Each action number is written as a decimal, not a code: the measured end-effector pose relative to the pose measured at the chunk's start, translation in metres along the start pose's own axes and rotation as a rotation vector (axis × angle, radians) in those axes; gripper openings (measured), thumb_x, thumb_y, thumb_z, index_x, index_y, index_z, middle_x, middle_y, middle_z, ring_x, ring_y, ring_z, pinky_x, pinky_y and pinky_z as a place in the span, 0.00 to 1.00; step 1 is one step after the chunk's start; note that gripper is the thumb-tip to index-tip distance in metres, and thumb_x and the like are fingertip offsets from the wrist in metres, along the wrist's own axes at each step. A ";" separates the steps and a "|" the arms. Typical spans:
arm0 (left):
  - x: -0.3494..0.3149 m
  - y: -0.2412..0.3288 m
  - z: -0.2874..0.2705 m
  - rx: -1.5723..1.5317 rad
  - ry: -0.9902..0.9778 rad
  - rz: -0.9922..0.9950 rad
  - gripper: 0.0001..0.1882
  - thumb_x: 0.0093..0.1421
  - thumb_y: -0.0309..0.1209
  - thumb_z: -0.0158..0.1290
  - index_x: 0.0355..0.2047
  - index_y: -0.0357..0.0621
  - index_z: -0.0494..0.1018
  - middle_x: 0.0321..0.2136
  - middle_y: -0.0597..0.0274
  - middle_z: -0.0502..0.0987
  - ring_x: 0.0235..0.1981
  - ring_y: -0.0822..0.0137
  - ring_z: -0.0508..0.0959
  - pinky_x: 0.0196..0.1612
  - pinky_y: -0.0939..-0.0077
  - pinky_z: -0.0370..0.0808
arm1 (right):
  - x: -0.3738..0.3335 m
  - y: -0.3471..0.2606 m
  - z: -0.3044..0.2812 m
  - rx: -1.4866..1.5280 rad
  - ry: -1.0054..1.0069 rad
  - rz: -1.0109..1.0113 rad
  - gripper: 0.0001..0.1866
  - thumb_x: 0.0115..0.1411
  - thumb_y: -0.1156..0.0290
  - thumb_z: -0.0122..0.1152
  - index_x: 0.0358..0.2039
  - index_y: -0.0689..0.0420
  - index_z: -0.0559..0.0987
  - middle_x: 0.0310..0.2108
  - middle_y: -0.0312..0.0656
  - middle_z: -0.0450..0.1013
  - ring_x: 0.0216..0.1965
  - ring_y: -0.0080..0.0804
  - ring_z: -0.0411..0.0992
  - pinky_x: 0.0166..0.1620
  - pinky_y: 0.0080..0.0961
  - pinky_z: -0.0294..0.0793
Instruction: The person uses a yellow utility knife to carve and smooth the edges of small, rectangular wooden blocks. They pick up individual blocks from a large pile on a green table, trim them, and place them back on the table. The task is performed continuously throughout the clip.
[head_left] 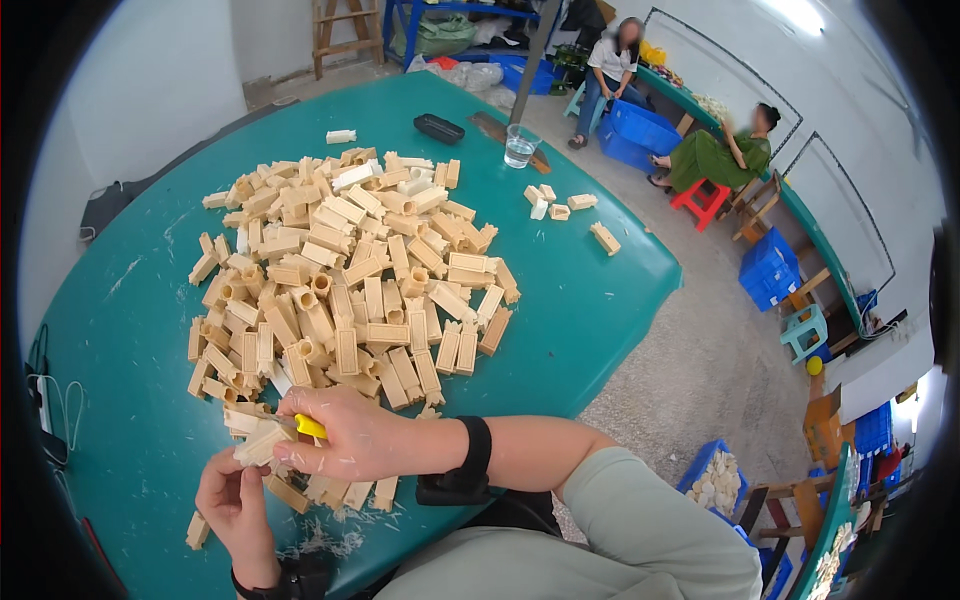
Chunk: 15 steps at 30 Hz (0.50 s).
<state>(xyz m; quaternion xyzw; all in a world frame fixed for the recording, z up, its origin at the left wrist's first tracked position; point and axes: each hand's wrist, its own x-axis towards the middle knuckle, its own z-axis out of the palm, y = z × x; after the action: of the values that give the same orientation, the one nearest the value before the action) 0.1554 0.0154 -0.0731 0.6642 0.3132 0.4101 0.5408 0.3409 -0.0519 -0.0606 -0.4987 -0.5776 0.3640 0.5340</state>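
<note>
At the near edge of the pile, my left hand (238, 505) pinches a cream rectangular block (262, 446) with its fingertips. My right hand (350, 432) is closed around a small yellow-handled knife (311, 427). The thin blade lies against or just over the upper side of the block; which of these I cannot tell. Part of the handle is hidden in my right palm. Just beyond both hands rises a big heap of similar hollow blocks (345, 345), many with notched ends. Pale shavings (335, 540) are scattered on the table beside my left wrist.
The green-covered table (560, 340) carries a clear cup of water (519, 150), a black tray (438, 128) and several loose blocks (604, 238) to the right. Two people sit by a far bench with blue crates (637, 135). A crate of pale pieces (716, 482) stands at the lower right.
</note>
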 end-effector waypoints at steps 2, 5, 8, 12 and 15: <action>0.000 0.001 0.000 0.014 -0.024 -0.027 0.05 0.54 0.21 0.48 0.33 0.34 0.68 0.32 0.59 0.73 0.31 0.73 0.72 0.37 0.81 0.69 | 0.000 0.002 0.000 -0.049 0.007 0.011 0.17 0.52 0.62 0.58 0.33 0.63 0.67 0.21 0.44 0.66 0.22 0.32 0.66 0.27 0.25 0.65; 0.000 -0.005 -0.002 0.006 -0.007 -0.022 0.05 0.54 0.21 0.47 0.33 0.34 0.68 0.32 0.59 0.73 0.31 0.73 0.72 0.38 0.80 0.69 | 0.000 0.004 0.002 -0.022 0.018 0.001 0.17 0.52 0.62 0.58 0.33 0.62 0.67 0.21 0.44 0.66 0.22 0.31 0.65 0.27 0.25 0.65; 0.001 -0.011 -0.009 0.037 -0.005 0.023 0.05 0.55 0.21 0.46 0.32 0.35 0.68 0.33 0.59 0.73 0.31 0.72 0.72 0.39 0.79 0.69 | -0.001 0.002 -0.002 -0.028 0.033 -0.017 0.17 0.52 0.62 0.58 0.33 0.62 0.68 0.20 0.44 0.66 0.22 0.31 0.66 0.27 0.25 0.65; 0.004 0.008 0.010 0.072 0.086 0.199 0.10 0.54 0.22 0.46 0.38 0.35 0.68 0.38 0.56 0.71 0.39 0.67 0.71 0.45 0.75 0.67 | -0.001 -0.001 -0.004 -0.042 -0.014 0.004 0.16 0.52 0.63 0.58 0.32 0.63 0.68 0.21 0.45 0.66 0.22 0.32 0.65 0.26 0.26 0.65; -0.001 0.009 0.005 0.231 -0.126 0.158 0.14 0.52 0.21 0.48 0.40 0.34 0.67 0.40 0.55 0.69 0.42 0.65 0.70 0.47 0.74 0.66 | 0.002 0.003 0.001 -0.129 -0.105 -0.052 0.16 0.51 0.64 0.60 0.32 0.63 0.69 0.22 0.46 0.68 0.24 0.31 0.67 0.28 0.25 0.66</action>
<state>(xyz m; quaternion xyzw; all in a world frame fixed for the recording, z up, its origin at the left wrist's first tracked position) 0.1591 0.0107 -0.0644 0.7691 0.2705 0.3703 0.4451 0.3410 -0.0495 -0.0632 -0.4970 -0.6400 0.3376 0.4789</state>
